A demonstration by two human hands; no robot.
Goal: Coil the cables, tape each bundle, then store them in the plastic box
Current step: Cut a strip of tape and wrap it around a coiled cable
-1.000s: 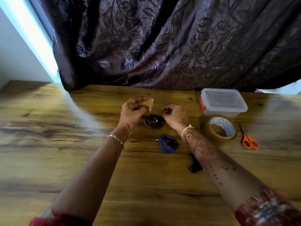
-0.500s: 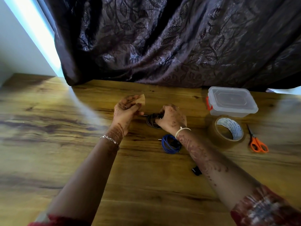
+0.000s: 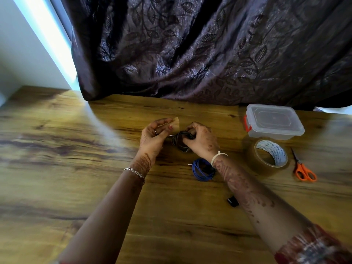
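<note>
Left hand: the left hand [image 3: 152,136] is raised just above the desk [image 3: 76,168], fingers curled, pinching a short piece of brown tape [image 3: 176,123] between thumb and fingertips; the tape sticks up past the fingers.
Right hand: the right hand [image 3: 202,140] has its fingers and thumb curled round the dark cable coil [image 3: 180,141], gripping it from the right.
Dark cable coil: wound in a small ring and held between the two hands, close to the desk top; whether it touches the wood cannot be told. A thin metal plug tip points from it toward the left hand.
Blue cable coil [image 3: 200,170]: lies flat on the desk just nearer than the right wrist, partly hidden by the forearm.
Plastic box [image 3: 274,121]: clear with an orange clasp and its lid on, at the back right of the desk near the curtain [image 3: 190,54].
Tape roll [image 3: 268,159]: brown, lying just in front of the box.
Scissors [image 3: 302,168]: orange handles, lying just right of the roll.
Small black object [image 3: 233,201]: on the desk beside the right forearm, mostly hidden; what it is cannot be told.
</note>
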